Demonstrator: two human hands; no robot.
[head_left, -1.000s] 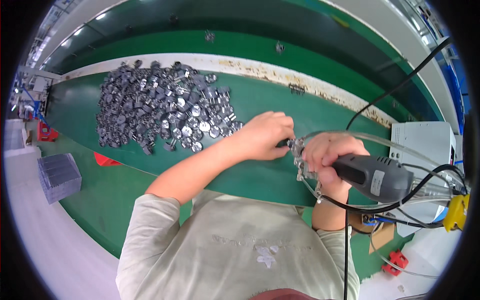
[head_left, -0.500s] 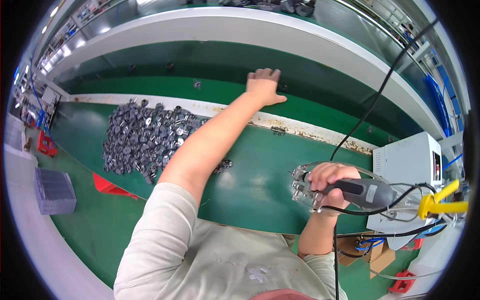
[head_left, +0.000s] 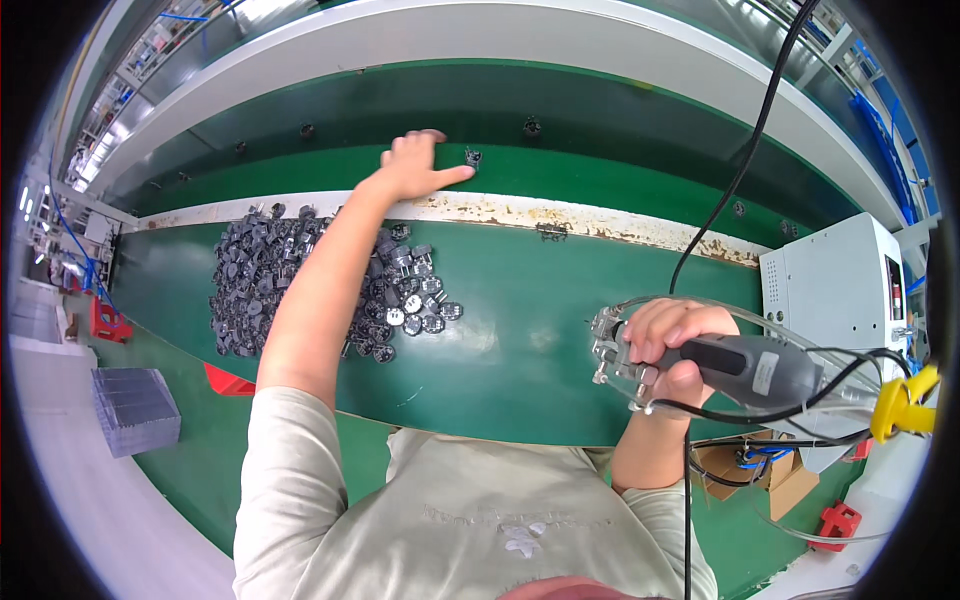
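My left hand (head_left: 412, 168) reaches over the green strip (head_left: 610, 180) behind the worktable, fingers spread and nothing in them. Its thumb is right beside a small dark round part with pins (head_left: 473, 158), perhaps touching it; I cannot tell. Under my left forearm, on the green tabletop (head_left: 520, 360), spreads a large heap of similar dark grey and black parts (head_left: 255, 270). My right hand (head_left: 672, 340) is wrapped round a grey and black handheld power screwdriver (head_left: 735, 368) above the table's right side. Clear tubing and metal fittings (head_left: 615, 355) surround its front end, which points left.
A whitish, rust-stained rail (head_left: 490, 208) runs between table and strip. At the right stand a white machine box (head_left: 825, 275) and a yellow plastic piece (head_left: 900, 405). A black cable (head_left: 745, 165) hangs from above. A cardboard box (head_left: 790, 485) and red bins (head_left: 835, 525) are on the floor.
My left hand has moved left along the strip, its fingers still spread. My right hand keeps its grip on the screwdriver. The whole view has shifted slightly, uncovering more of the heap.
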